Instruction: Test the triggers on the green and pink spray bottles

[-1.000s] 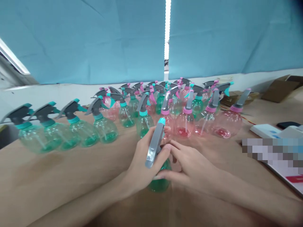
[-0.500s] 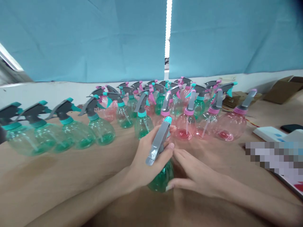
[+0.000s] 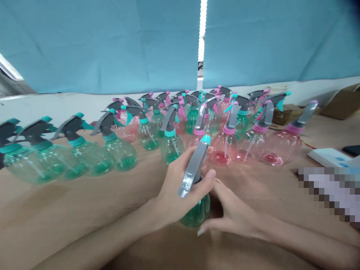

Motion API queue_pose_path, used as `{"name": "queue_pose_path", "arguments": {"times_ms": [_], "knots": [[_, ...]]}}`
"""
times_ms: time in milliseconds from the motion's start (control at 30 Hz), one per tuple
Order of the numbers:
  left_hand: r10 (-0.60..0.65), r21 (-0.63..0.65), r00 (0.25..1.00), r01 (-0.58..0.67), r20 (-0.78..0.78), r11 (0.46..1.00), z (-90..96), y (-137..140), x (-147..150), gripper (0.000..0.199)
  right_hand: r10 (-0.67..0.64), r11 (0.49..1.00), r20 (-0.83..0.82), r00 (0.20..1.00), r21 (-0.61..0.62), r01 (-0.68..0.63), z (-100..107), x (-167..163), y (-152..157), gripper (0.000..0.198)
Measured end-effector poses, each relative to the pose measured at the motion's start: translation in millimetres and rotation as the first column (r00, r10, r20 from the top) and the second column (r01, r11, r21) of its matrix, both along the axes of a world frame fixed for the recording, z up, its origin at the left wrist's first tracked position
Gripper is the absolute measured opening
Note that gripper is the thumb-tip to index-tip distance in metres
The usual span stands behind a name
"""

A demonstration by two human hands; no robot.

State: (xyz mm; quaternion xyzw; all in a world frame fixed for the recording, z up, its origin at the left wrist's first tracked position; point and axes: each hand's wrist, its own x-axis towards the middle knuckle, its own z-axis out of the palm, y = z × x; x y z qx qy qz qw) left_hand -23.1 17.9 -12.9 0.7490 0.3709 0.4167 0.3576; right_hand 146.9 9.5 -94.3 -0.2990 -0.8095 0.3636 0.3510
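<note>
A green spray bottle (image 3: 197, 215) with a grey trigger head and turquoise nozzle tip stands on the table in front of me. My left hand (image 3: 176, 187) is wrapped around its neck, just under the head, with the thumb on the near side. Cupped loosely at the bottle's right side is my right hand (image 3: 236, 210). Its thumb reaches toward the base, and its fingertips are hidden behind the left hand and the bottle. Just beyond stand another green spray bottle (image 3: 172, 148) and a pink spray bottle (image 3: 222, 153).
Several green spray bottles (image 3: 119, 152) line the left side of the wooden table (image 3: 112, 202). Pink and green ones crowd the back. At right are a white power strip (image 3: 327, 156), a blurred-out flat item (image 3: 332, 195) and a cardboard box (image 3: 343, 103). A blue curtain (image 3: 112, 45) hangs behind.
The view has shifted slightly. Both hands and the bottle appear a little further right. My right thumb has slipped slightly lower, toward the bottle's base.
</note>
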Motion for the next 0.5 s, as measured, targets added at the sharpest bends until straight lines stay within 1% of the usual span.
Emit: {"name": "queue_pose_path", "arguments": {"times_ms": [100, 167, 200, 233, 300, 333, 367, 400, 433, 467, 500], "knots": [[-0.013, 0.031, 0.999, 0.014, -0.038, 0.999, 0.0, 1, -1, 0.013, 0.007, 0.998, -0.038, 0.999, -0.066, -0.01, 1, 0, -1, 0.091], [-0.026, 0.043, 0.992, 0.032, -0.124, 0.999, 3.8, 2, -4, 0.024, -0.004, 0.993, -0.063, 0.998, -0.116, -0.003, -1, 0, -2, 0.088], [-0.043, 0.033, 0.984, 0.049, -0.175, 0.998, 7.2, 2, -8, 0.035, -0.016, 0.99, -0.069, 0.998, -0.143, 0.007, -2, 1, -2, 0.086], [-0.061, 0.01, 0.974, 0.064, -0.22, 0.998, 11.5, 2, -14, 0.05, -0.028, 0.985, -0.072, 0.997, -0.17, 0.015, -5, 1, -3, 0.087], [-0.123, -0.064, 0.946, 0.108, -0.299, 0.992, 22.7, 1, -32, 0.084, -0.043, 0.975, -0.067, 0.997, -0.222, 0.028, -10, 3, -4, 0.09], [-0.147, -0.107, 0.934, 0.118, -0.326, 0.987, 29.5, 1, -44, 0.095, -0.047, 0.971, -0.063, 0.997, -0.238, 0.031, -12, 3, -4, 0.092], [-0.172, -0.124, 0.906, 0.134, -0.388, 0.983, 36.9, 1, -57, 0.096, -0.048, 0.97, -0.057, 0.997, -0.239, 0.033, -14, 4, -4, 0.093], [-0.171, -0.126, 0.875, 0.127, -0.453, 0.984, 45.0, 2, -70, 0.087, -0.048, 0.972, -0.048, 0.998, -0.233, 0.035, -16, 4, -4, 0.095], [-0.084, -0.092, 0.884, 0.047, -0.461, 0.995, 53.7, 4, -84, 0.067, -0.046, 0.974, -0.039, 0.998, -0.223, 0.037, -17, 5, -4, 0.096], [0.005, -0.063, 0.894, -0.037, -0.448, 0.997, 63.0, 7, -96, 0.054, -0.046, 0.976, -0.027, 0.999, -0.215, 0.04, -18, 5, -3, 0.096], [0.082, -0.034, 0.889, -0.109, -0.449, 0.993, 72.5, 12, -106, 0.046, -0.049, 0.976, -0.015, 0.999, -0.212, 0.045, -19, 4, -3, 0.097]]}}
